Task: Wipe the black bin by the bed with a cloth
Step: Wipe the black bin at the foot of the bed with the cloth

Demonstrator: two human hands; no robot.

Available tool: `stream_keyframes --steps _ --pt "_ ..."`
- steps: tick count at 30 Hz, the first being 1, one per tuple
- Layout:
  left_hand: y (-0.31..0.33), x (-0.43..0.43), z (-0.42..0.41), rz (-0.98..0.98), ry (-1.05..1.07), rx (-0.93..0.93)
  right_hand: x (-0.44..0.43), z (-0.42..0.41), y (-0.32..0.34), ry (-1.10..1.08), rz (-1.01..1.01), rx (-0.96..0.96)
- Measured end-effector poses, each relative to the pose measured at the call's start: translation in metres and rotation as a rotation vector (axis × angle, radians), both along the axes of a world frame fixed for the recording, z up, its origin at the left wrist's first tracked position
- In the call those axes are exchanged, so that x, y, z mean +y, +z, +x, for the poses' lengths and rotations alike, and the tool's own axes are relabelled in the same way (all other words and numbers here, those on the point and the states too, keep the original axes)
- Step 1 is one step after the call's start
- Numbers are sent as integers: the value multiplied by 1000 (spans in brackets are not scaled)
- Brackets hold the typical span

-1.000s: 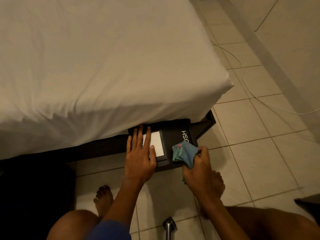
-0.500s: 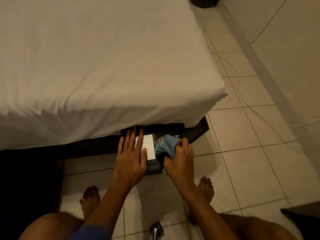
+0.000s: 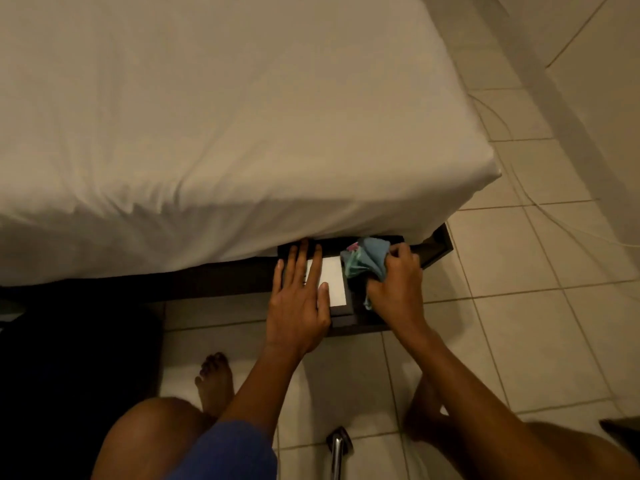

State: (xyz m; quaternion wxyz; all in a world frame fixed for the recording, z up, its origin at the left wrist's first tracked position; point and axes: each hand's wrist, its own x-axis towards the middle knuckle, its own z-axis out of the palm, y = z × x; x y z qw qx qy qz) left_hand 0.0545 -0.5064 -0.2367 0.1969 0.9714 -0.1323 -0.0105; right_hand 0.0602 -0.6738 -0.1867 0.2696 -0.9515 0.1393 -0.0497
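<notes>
The black bin (image 3: 343, 318) stands on the floor tiles, partly tucked under the overhanging white sheet of the bed (image 3: 214, 126). Its lid carries a white rectangular panel (image 3: 335, 285). My left hand (image 3: 298, 296) lies flat on the left part of the lid, fingers spread, covering part of the panel. My right hand (image 3: 394, 285) is closed on a bunched blue-green cloth (image 3: 367, 259) and presses it on the far right part of the lid, near the bed's edge. The bin's far side is hidden by the sheet.
The bed's dark frame (image 3: 434, 247) sticks out at the corner right of the bin. A thin white cable (image 3: 540, 216) runs across the tiles to the right. My bare feet (image 3: 214, 382) and knees are in front; a metal handle (image 3: 337, 452) stands low between them.
My right hand has slid the cloth away from me across the lid, from its near right part up to the edge under the sheet. My left hand stays flat on the lid.
</notes>
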Motion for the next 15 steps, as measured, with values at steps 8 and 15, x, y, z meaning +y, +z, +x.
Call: stream_keyframes --steps 8,15 --pt "1 3 -1 -11 -4 25 -9 -57 -6 246 -17 20" --pt "-1 2 -1 -23 3 23 -18 3 3 346 -120 70"
